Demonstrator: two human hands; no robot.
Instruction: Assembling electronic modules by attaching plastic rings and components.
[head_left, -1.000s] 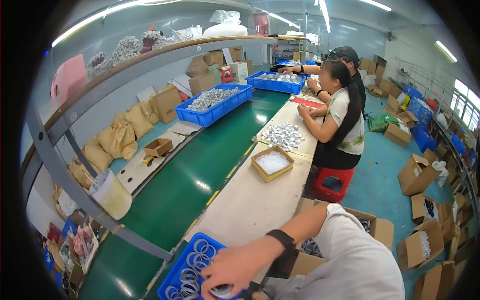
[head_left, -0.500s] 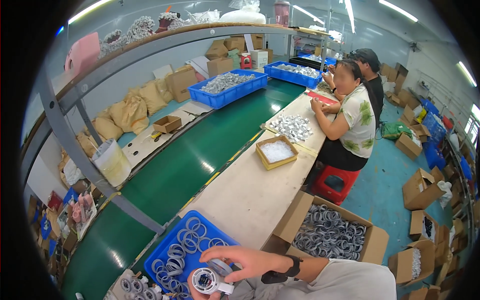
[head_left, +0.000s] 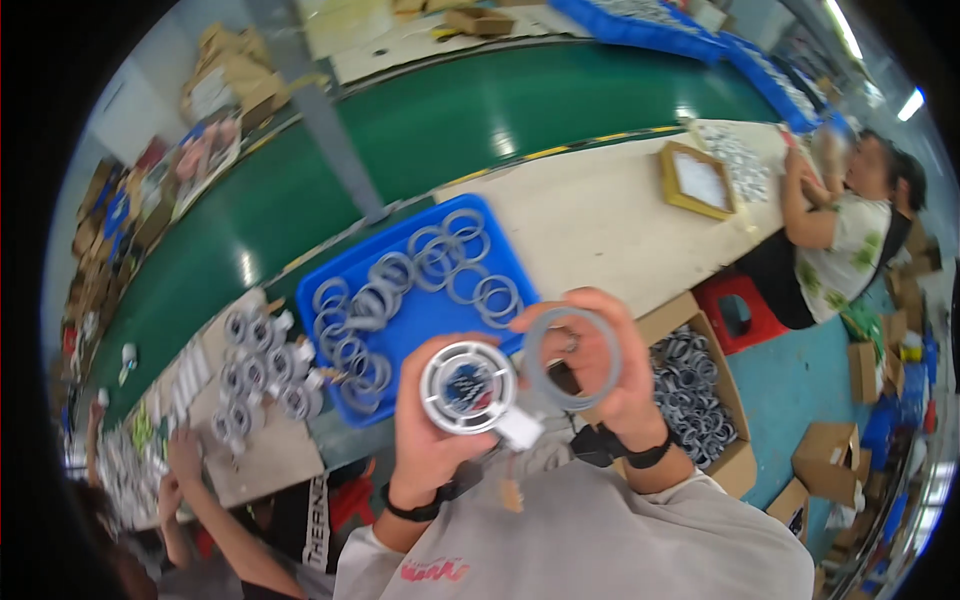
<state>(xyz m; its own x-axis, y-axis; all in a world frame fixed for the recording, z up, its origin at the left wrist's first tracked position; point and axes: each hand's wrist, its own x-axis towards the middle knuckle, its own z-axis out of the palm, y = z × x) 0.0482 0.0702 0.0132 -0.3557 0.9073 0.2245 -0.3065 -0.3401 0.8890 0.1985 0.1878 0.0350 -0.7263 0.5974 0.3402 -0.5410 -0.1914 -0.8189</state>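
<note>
My left hand (head_left: 425, 445) is closed around a white round housing (head_left: 468, 388) with a short white stem. Its face is up, showing dark, blue and red parts inside a slotted rim. To the right of it, my right hand (head_left: 628, 375) grips a grey ring (head_left: 534, 365) by its edge, fingers behind it. The ring stands beside the housing, apart from it. Just beyond both hands is a blue tray (head_left: 425, 320) with several loose grey rings (head_left: 365, 305) along its left and far sides.
Several grey-white round assemblies (head_left: 245, 375) stand on the bench at left, near another person's hands (head_left: 183, 460). A cardboard box (head_left: 735, 465) of grey rings is at right. Beyond lie a green belt (head_left: 430, 130), a metal post (head_left: 335, 140), a small yellow-sided box (head_left: 722, 205) and seated people.
My view has tilted down and swung left, bringing the neighbour's hands and the assemblies into sight. The ring, earlier close over the housing, is now held farther right of it.
</note>
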